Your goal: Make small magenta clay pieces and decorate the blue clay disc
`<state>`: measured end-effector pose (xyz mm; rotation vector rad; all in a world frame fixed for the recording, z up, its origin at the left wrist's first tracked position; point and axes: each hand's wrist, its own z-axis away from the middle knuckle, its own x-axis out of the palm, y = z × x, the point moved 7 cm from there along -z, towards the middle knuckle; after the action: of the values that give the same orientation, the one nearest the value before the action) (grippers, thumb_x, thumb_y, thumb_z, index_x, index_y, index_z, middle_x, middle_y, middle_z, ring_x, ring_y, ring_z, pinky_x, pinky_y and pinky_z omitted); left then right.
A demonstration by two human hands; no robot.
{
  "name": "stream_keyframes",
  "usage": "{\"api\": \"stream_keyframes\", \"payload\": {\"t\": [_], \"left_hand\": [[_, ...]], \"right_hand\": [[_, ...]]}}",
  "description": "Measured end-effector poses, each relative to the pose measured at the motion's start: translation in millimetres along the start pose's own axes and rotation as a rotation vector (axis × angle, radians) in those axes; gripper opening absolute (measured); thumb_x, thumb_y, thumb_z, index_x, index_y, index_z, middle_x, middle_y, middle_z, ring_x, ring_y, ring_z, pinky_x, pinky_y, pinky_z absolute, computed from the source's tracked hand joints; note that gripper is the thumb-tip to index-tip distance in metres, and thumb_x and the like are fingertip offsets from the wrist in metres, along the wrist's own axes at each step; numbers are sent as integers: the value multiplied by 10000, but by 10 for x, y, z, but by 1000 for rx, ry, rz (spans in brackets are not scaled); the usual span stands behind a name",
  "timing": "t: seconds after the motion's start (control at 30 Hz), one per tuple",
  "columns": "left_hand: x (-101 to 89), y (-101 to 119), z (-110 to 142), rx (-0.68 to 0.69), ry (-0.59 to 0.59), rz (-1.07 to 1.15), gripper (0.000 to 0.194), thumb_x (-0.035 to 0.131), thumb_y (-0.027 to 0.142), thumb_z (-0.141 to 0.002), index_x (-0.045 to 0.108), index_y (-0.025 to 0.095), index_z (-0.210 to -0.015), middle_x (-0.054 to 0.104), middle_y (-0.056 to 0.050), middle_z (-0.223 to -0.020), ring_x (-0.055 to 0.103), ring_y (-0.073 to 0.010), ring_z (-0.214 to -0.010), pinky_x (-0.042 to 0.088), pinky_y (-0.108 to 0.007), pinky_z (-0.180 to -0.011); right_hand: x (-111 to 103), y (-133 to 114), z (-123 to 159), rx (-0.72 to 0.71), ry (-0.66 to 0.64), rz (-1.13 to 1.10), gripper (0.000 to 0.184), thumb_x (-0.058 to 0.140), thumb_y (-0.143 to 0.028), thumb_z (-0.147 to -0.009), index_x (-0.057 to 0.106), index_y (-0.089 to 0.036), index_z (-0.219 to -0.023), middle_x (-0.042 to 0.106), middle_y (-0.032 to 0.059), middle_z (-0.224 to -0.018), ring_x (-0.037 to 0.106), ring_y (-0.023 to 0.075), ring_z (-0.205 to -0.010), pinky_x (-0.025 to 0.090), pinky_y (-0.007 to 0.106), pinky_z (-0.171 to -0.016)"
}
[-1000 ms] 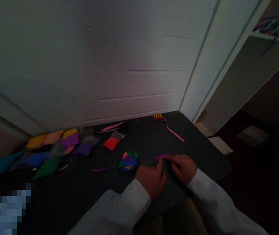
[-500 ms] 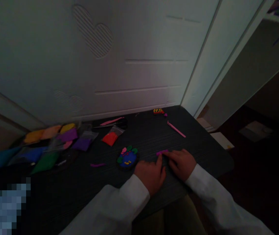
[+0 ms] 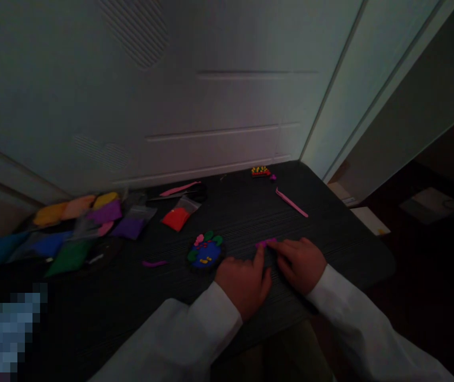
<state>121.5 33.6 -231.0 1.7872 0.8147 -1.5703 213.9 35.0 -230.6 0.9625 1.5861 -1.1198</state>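
Note:
A small strip of purple modelling clay [image 3: 267,242] lies flat on the dark table. My left hand [image 3: 243,284] has its index finger stretched out onto the strip's near edge, with the other fingers curled and the thumb apart. From the right, my right hand [image 3: 300,264] touches the strip's right end with its index fingertip, its thumb held away below. Neither hand grips the clay. Just left of my left hand sits a round clay piece [image 3: 207,255] with a blue middle, green leaves, a pink flower and yellow bits. Farther left is a thin purple clay strip [image 3: 154,263].
Pink tweezers [image 3: 291,202] lie beyond my right hand. A small red and yellow clay piece [image 3: 260,171] is at the back. Scissors [image 3: 189,194], a pink tool [image 3: 180,188] and a red clay bag [image 3: 179,215] lie back left, near several coloured bags [image 3: 71,258].
The camera view has shifted slightly. Both hands stay at the purple strip, their index fingertips still touching it, with only slight finger movement.

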Motion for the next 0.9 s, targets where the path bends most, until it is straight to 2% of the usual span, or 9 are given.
{"api": "stream_keyframes", "payload": {"t": [0.17, 0.3, 0.67, 0.9], "left_hand": [[16, -2, -3, 15, -25, -10, 448, 237, 357, -750, 320, 147, -1137, 588, -60, -619, 528, -181, -551, 346, -332, -560], [50, -31, 8, -3, -31, 1, 427, 254, 351, -748, 331, 175, -1129, 583, -44, -605, 517, -175, -531, 345, -336, -550], [117, -53, 2, 0, -79, 83, 423, 245, 354, -750, 310, 210, -1143, 576, -30, -619, 515, -167, -551, 349, -343, -570], [86, -19, -76, 23, -73, 56, 427, 254, 348, -747, 297, 224, -1153, 566, -42, -643, 508, -171, -566, 340, -318, -542]], "right_hand": [[8, 44, 23, 26, 13, -81, 347, 358, -196, -727, 405, -215, -1071, 552, 21, -790, 473, 118, -689, 254, 259, -623], [-7, 84, 45, 69, 63, -86, 315, 356, -199, -729, 460, -197, -1027, 538, 32, -713, 457, 119, -647, 254, 270, -629], [27, 68, 24, 23, 32, -46, 346, 373, -215, -720, 448, -208, -1058, 507, 36, -673, 430, 133, -625, 261, 278, -596], [-36, 212, 75, 147, 123, -72, 316, 364, -218, -719, 486, -202, -1010, 501, 39, -686, 432, 151, -667, 277, 296, -624]]}}
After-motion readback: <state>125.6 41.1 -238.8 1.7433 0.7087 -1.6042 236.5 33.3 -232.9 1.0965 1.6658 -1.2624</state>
